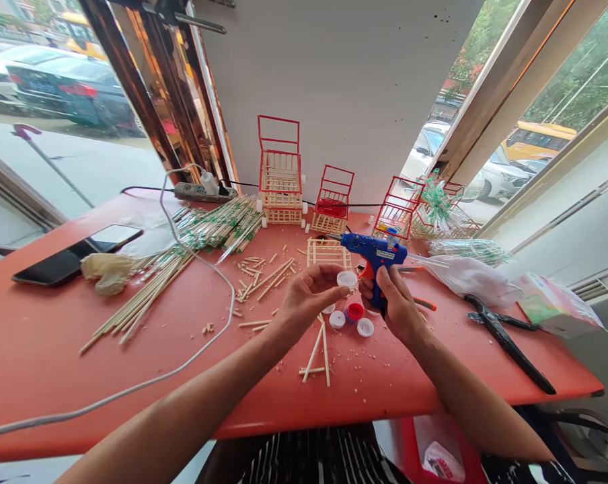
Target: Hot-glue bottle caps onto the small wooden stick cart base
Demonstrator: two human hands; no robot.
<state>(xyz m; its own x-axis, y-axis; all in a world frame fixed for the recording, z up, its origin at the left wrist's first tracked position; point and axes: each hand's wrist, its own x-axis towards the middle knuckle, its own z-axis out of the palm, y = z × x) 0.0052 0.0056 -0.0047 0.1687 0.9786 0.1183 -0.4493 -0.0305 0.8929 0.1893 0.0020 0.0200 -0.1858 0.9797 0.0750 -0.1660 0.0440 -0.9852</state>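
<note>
- The left hand (309,290) is raised over the middle of the red table (42,349), with its thumb and fingertips pinched on a small white bottle cap (347,278).
- The right hand (397,302) sits at 3 o'clock from the cap, fingers wrapped tight around the grip of a blue glue gun (374,254). The gun's body rises to 12 o'clock from the fist, and its nozzle points toward 9 o'clock, just above the held cap.
- At 6 o'clock from the held cap, three more caps lie on the table close together: a white one (337,319), a red one (354,311) and another white one (365,327).
- At 7 o'clock from those caps, a few thin wooden sticks (318,349) lie crossed in a rough triangle.
- A small wooden lattice frame (328,254) lies flat at 11 o'clock from the held cap.
- Cut stick ends (263,272) are scattered at 9 o'clock from the frame.
- A long bundle of sticks (183,259) runs on toward 10 o'clock, some of them seemingly in green-printed wrappers.
- Three small red and wood carts (280,178) stand in a row along the far edge, at 12 o'clock.
- A white cable (223,282) curves across the left half of the table.
- A black phone (77,255) lies at 9 o'clock, near the left edge.
- Black cutters (506,339) lie at 3 o'clock from the right hand.
</note>
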